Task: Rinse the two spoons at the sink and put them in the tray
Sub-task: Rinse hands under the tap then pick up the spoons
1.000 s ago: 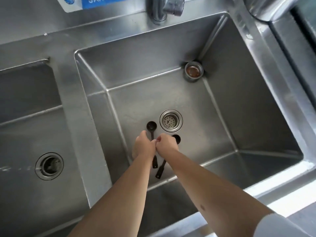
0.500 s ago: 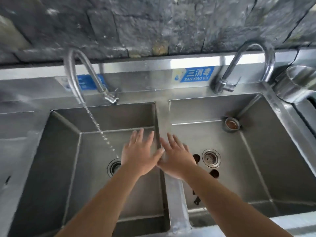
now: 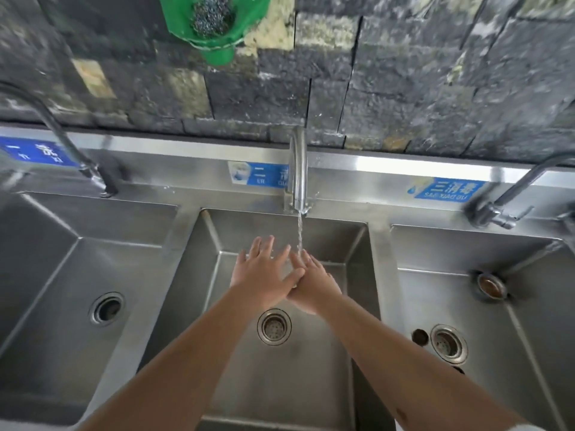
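Observation:
Both my hands are empty and held under the water stream point(image 3: 299, 234) of the middle faucet point(image 3: 297, 169), over the middle basin point(image 3: 280, 384). My left hand point(image 3: 263, 275) has its fingers spread, and its thumb lies across my right hand point(image 3: 312, 286), whose fingers are also apart. The two black spoons lie in the right basin point(image 3: 513, 353). One spoon bowl point(image 3: 420, 336) shows left of that basin's drain point(image 3: 448, 343). A dark bit of the other spoon point(image 3: 459, 370) peeks out beside my right forearm, which hides the handles. No tray is in view.
A left basin point(image 3: 46, 306) with its own faucet point(image 3: 62, 144) is next to the middle one. The right faucet point(image 3: 504, 200) stands behind the right basin, which has an overflow fitting point(image 3: 490, 286). A green holder with a steel scourer point(image 3: 213, 23) hangs on the stone wall.
My hands let go of the spoons in the right basin, opened, and moved left across the divider into the running water of the middle basin. The view lifted and shifted left.

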`<state>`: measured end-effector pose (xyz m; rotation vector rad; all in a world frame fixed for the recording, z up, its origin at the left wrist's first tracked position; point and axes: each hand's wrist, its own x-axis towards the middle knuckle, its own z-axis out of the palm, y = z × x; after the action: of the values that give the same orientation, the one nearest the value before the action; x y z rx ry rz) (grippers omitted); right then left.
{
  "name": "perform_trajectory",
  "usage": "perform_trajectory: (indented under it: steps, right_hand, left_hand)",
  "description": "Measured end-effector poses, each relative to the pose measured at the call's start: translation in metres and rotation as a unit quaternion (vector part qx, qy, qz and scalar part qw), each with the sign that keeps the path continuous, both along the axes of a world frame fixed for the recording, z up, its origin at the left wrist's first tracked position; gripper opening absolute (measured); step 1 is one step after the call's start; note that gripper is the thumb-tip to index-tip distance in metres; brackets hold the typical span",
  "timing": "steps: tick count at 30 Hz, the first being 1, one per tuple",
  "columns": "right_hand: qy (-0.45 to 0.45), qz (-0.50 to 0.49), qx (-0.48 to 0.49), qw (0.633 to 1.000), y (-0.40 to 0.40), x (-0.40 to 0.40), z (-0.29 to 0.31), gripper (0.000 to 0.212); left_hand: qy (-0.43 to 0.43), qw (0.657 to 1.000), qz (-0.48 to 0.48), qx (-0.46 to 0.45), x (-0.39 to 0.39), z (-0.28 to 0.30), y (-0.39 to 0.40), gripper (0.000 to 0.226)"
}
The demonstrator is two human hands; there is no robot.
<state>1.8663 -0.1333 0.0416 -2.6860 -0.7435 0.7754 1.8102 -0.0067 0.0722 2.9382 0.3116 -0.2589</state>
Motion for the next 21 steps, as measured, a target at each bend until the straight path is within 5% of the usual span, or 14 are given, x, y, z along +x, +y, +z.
perform_trajectory:
  steps: [5,12,16,21]
  right_hand:
    - [-0.058,0.084,-0.072,0.992,0.038,0.033,0.007,0.059]
    - [-0.008,-0.186,0.085,0.979,0.062,0.086,0.021,0.053]
    - [0.006,-0.188,0.080,0.979,0.068,0.115,0.018,0.077]
    - [0.050,-0.231,0.118,0.964,0.072,0.129,0.001,0.087]
  left_hand:
    - [-0.002,0.998,-0.028,-0.050,0.033,0.005,0.031,0.076]
    - [0.008,0.993,-0.051,-0.102,0.100,-0.006,0.070,0.063]
    - [0.010,0.996,-0.084,-0.028,0.137,-0.011,0.082,0.079]
    - [0.039,0.990,-0.112,-0.083,0.163,-0.015,0.076,0.099]
